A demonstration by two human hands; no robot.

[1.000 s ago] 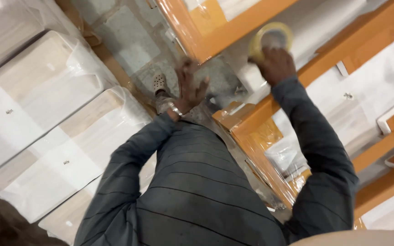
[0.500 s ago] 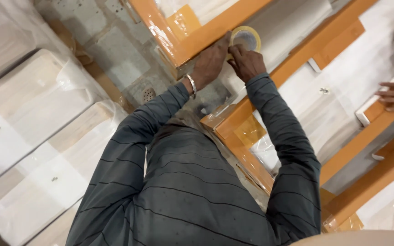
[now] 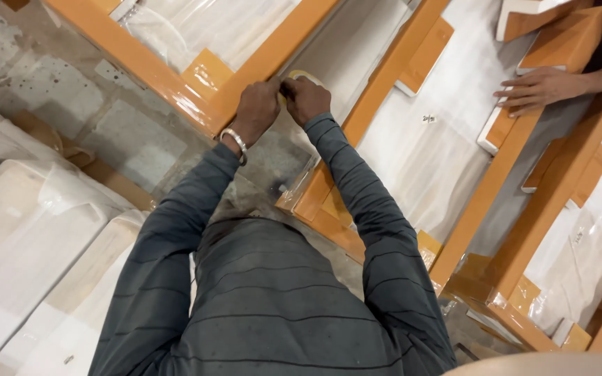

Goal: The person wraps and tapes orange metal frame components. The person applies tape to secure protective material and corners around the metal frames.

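Far left: pale slabs wrapped in clear plastic (image 3: 29, 237) are stacked side by side, with bare grey concrete floor (image 3: 116, 136) seen beyond them.

Left of centre: an orange-edged wrapped panel (image 3: 196, 49) is laid slantwise at the far side; its near corner is bound in glossy clear film.

Centre: the left hand (image 3: 256, 111), a metal bangle (image 3: 235, 141) worn at its wrist, is curled with fingertips drawn together, pinching at the edge of the roll of tape. Both forearms are covered by dark grey striped sleeves (image 3: 357, 202).

Just right of it: the right hand (image 3: 306, 99) is closed over the roll of tape (image 3: 299, 75), which is mostly hidden and shows only a yellowish arc above the knuckles. The roll is held at the corner of the orange-edged panel, against the long white board (image 3: 343, 56). The two hands are touching.

Right of centre: a second orange-framed white panel (image 3: 426, 139) is laid lengthwise, wrapped in film.

Far right: another person's hand (image 3: 538, 89) is rested, fingers spread flat, on a small orange-edged block (image 3: 499, 129).
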